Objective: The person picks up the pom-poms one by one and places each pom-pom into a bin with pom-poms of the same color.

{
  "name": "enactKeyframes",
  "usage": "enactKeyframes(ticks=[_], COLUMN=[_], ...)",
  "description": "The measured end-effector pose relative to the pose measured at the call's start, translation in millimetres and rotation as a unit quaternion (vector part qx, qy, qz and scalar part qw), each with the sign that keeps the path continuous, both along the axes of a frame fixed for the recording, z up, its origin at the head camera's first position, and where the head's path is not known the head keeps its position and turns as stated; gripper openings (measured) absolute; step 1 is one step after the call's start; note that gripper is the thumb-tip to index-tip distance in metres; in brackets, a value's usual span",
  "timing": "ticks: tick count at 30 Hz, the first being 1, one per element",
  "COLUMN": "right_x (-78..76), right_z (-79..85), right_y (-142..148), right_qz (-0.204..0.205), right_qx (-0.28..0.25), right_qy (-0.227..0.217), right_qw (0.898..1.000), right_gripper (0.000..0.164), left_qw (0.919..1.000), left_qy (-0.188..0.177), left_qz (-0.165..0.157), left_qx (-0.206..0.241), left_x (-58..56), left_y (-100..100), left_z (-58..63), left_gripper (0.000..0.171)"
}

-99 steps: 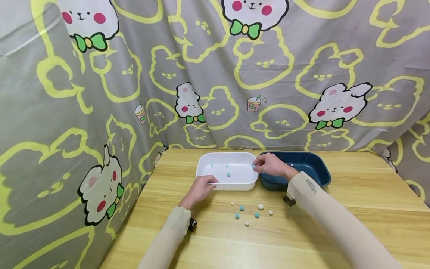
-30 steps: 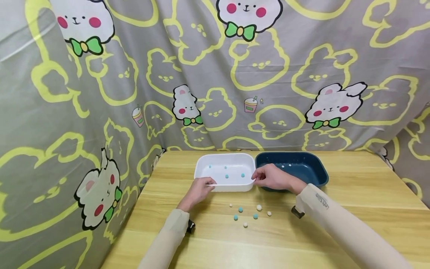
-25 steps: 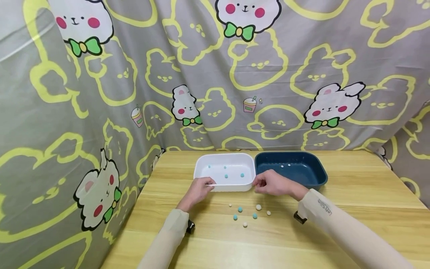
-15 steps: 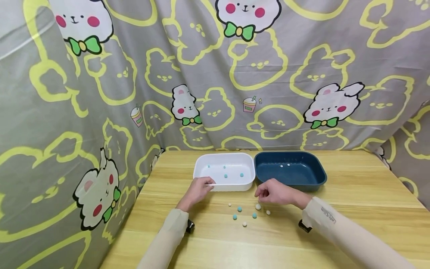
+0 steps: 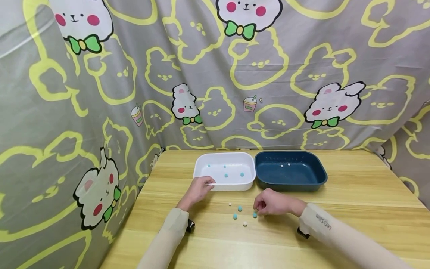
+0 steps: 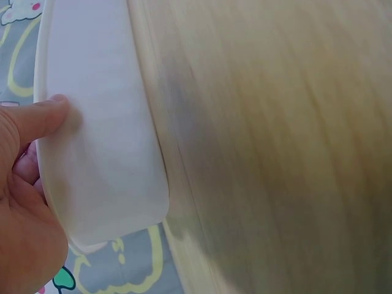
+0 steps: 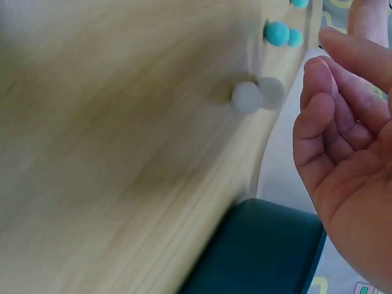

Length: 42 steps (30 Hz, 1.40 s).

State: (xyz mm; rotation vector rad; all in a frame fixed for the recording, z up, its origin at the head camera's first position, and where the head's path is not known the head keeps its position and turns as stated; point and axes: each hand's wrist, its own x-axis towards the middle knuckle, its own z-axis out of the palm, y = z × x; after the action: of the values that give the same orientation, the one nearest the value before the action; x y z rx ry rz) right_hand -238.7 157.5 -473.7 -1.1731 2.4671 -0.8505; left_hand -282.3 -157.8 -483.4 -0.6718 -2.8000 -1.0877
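Note:
My left hand [image 5: 197,190] grips the front rim of the white tray [image 5: 236,187], thumb on the outer wall [image 6: 104,165] and fingers behind the rim. Several small teal balls lie in that tray, one of them [image 5: 242,174] near its right side. On the wooden table my right hand [image 5: 275,201] hovers low over loose balls, beside a teal ball [image 5: 254,215]. From the right wrist, two white balls [image 7: 247,98] appear on the table, apart from the hand; the head view hides them behind it. Its lower fingers curl, while thumb and forefinger stand apart with nothing visible between them.
A navy tray [image 5: 290,185] stands right against the white one, with two white balls [image 5: 285,165] inside. More teal balls [image 5: 240,208] and white balls [image 5: 245,223] are scattered in front of the trays. A patterned curtain [image 5: 268,74] hangs behind the table.
The teal ball that my right hand held earlier now lies in the white tray. That hand has come down from the trays toward the loose balls. My left hand stays on the rim.

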Motion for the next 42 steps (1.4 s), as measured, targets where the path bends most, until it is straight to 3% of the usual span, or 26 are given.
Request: enactKeyframes(ticks=[9,17,23,42], right_x=[1.0,1.1,2.4,3.2], right_z=[-3.9,-5.4,-6.6,-7.4], right_y=[-7,-10,-11,-12], right_qz=[0.026,0.032,0.04,0.032], right_qx=[0.011,0.033,0.043,0.039], right_qy=[0.032,0.024,0.043,0.048], right_qw=[0.999,0.999,0.997,0.998], right_gripper=[0.009,0.009,0.007,0.008], left_qw=[0.9999,0.9992,1.0,0.9999], left_qy=[0.013,0.036,0.005,0.014], left_qz=[-0.004,-0.018,-0.005,-0.002], left_qx=[-0.001,0.007,0.003,0.0], left_x=[-0.6,-0.2,1.1,1.6], left_y=[2,1,2,2], left_z=[1.8,-0.4,1.4,0.4], left_gripper=[0.008,0.009,0.007,0.007])
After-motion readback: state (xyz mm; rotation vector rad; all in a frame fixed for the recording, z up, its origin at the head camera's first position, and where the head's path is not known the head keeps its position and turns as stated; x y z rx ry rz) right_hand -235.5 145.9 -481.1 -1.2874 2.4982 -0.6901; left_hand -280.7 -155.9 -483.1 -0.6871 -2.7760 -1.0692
